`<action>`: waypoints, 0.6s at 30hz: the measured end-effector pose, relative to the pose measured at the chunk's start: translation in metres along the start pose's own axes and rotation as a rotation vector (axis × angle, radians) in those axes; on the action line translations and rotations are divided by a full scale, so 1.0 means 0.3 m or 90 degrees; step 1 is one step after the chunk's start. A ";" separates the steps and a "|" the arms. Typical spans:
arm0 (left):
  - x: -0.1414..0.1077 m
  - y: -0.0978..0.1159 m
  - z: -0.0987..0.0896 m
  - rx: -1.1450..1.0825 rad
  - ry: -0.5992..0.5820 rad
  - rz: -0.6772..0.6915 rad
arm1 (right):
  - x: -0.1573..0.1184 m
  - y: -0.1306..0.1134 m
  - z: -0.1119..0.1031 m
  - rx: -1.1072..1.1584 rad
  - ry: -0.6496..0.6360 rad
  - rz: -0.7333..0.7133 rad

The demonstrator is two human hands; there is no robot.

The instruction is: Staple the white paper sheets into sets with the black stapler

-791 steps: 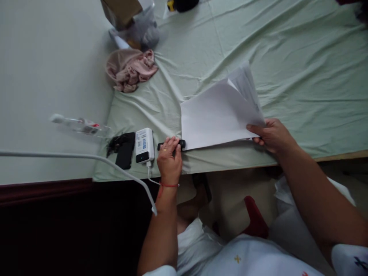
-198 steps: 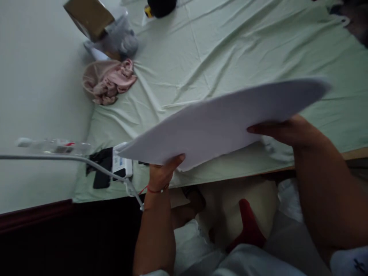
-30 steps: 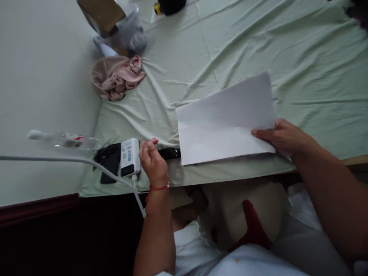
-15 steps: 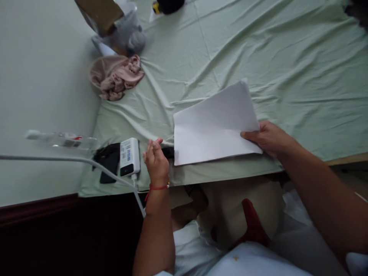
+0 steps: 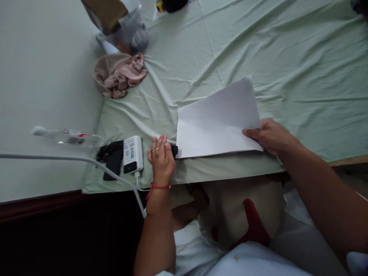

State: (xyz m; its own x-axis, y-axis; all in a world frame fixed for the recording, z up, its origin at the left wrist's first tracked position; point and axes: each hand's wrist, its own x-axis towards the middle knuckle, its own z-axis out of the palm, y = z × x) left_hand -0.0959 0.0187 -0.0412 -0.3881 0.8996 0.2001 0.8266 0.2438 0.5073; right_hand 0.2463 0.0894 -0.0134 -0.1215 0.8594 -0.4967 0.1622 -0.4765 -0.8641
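A stack of white paper (image 5: 217,120) lies slightly tilted near the front edge of the green cloth. My right hand (image 5: 270,137) grips its right edge, thumb on top and fingers beneath. Left of the paper, my left hand (image 5: 161,159) rests on the cloth with its fingers stretched out, a ring and a red wrist string showing. A small black object (image 5: 174,150) sits between that hand and the paper's lower left corner, partly covered by the hand. Whether the left hand touches it I cannot tell.
A white power bank (image 5: 133,153) with a cable, a black phone (image 5: 114,165) and a clear bottle (image 5: 69,138) are at the left. Behind them lie a pink cloth (image 5: 120,74), a plastic bag (image 5: 133,36) and a cardboard box (image 5: 106,13).
My left hand has turned and moved slightly right, with its fingers straighter. The view has shifted a little. My right hand still holds the paper.
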 end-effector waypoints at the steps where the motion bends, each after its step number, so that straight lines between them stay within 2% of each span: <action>1: -0.002 -0.002 0.002 0.015 -0.011 0.014 | -0.002 -0.002 0.001 -0.001 0.004 0.003; 5: -0.015 0.008 0.005 0.082 -0.051 0.062 | -0.017 -0.016 0.006 -0.010 0.026 0.010; 10: -0.012 0.015 0.013 0.085 -0.052 0.047 | -0.024 -0.027 0.013 0.018 0.029 -0.001; 14: 0.016 -0.014 0.015 0.042 -0.010 0.002 | -0.025 -0.027 0.011 0.032 0.055 -0.025; 18: 0.043 -0.015 -0.001 -0.004 0.083 -0.021 | -0.024 -0.036 -0.021 0.070 0.099 -0.055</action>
State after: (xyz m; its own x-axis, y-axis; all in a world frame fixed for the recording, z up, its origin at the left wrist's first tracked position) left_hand -0.1050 0.0292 -0.0407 -0.4655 0.8363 0.2898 0.8098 0.2703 0.5207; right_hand 0.2516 0.0896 0.0002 0.0231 0.9120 -0.4095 0.0490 -0.4101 -0.9107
